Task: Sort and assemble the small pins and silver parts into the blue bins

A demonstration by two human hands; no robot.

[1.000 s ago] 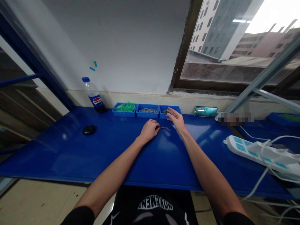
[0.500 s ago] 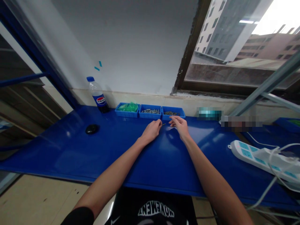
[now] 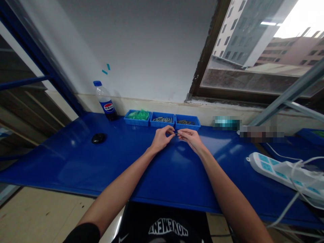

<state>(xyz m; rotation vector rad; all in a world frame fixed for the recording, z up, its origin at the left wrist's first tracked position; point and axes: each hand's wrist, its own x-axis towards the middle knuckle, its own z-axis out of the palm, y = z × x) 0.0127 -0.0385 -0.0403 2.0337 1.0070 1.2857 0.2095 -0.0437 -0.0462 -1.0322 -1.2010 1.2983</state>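
Observation:
My left hand is closed in a pinch on one end of a small thin screw-like piece, just in front of the blue bins. At its other end are the pinched fingertips of my right hand. Behind my hands stand three small bins in a row: the left bin holds green plastic, the middle bin holds small grey pieces, and the right bin holds dark screws. Fine detail between the fingertips is too small to tell.
A bottle stands at the back left, with a black mouse-like object nearer me. On the right lie a white power strip and cables. A wall and window rise behind the blue table.
My right hand has moved left and down from near the right bin to the thin piece, and its fingers have closed. My left hand has shifted only slightly.

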